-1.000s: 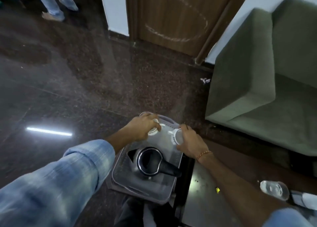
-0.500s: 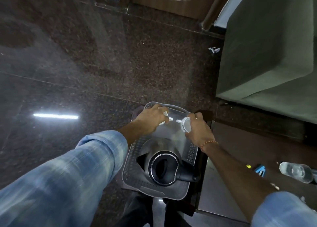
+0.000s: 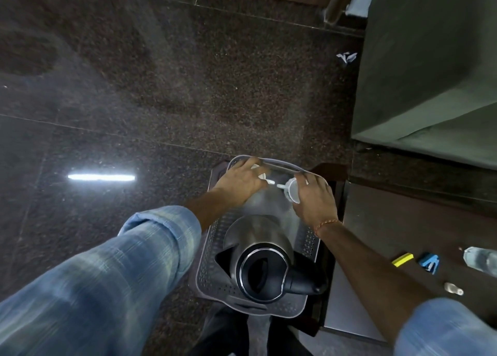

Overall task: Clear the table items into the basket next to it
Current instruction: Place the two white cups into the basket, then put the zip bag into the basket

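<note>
Your left hand (image 3: 240,182) is curled over a small white cup (image 3: 258,173) at the basket's (image 3: 309,244) far end, and your right hand (image 3: 314,201) grips another white cup (image 3: 292,190) just beside it, at about 3 o'clock. At 6 o'clock from both hands a steel kettle (image 3: 258,253) stands upright in the same grey perforated basket. Over at 4 o'clock, the dark desk (image 3: 390,221) holds a yellow piece (image 3: 402,259), a blue clip (image 3: 429,263) and a clear bottle (image 3: 481,260).

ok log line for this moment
left hand: holds white cup | right hand: holds white cup | both over basket | kettle inside
</note>
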`<state>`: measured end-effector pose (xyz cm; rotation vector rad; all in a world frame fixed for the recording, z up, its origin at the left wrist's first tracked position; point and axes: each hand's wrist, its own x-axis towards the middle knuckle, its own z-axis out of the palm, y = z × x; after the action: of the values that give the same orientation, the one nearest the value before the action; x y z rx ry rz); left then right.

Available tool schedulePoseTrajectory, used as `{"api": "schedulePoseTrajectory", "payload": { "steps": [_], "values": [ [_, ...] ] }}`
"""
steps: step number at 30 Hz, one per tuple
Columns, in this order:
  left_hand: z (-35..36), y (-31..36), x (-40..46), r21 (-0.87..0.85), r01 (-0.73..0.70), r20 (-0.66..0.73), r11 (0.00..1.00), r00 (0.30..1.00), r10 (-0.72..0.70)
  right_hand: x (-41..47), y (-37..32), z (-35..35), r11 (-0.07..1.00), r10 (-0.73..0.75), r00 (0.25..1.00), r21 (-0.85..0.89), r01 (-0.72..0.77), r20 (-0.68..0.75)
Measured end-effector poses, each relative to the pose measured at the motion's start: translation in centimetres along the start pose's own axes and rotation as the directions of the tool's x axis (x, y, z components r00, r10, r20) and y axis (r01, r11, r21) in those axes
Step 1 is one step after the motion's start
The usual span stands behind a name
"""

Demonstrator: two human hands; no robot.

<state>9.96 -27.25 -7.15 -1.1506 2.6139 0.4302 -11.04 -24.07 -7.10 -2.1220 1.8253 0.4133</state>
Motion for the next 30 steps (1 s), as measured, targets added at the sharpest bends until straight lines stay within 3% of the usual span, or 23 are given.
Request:
{"api": "schedulePoseTrajectory", "payload": {
  "steps": [5, 10, 18, 24, 30],
  "values": [
    [0.1, 0.6, 0.2, 0.090, -0.018, -0.009, 0.996, 1.000, 0.019, -0.7, 0.2, -0.1, 1.000, 0.000, 1.000, -0.011, 0.000, -0.004],
    [-1.1, 1.2, -0.3, 0.051, -0.021, 0.004, 0.998, 1.000, 0.021, -1.9, 0.5, -1.6, 0.999, 0.015, 1.000, 0.041, -0.014, -0.014],
    [-9.5, 4.1, 0.3, 0.017, -0.136, 0.061, 0.991, 0.989, 0.134, -7.6, 5.6, -9.1, 0.969, 0.160, 0.975, 0.212, -0.125, -0.156],
    [-19.3, 14.0, 3.2, -0.081, -0.264, -0.046, 0.961, 0.964, 0.261, -17.2, 14.0, -13.5, 0.916, 0.340, 0.904, 0.310, -0.255, -0.261],
    [-24.1, 30.7, 7.4, -0.063, -0.439, -0.128, 0.896, 0.894, 0.429, -30.6, 25.6, -13.9, 0.827, 0.488, 0.817, 0.465, -0.318, -0.308]
  ]
}}
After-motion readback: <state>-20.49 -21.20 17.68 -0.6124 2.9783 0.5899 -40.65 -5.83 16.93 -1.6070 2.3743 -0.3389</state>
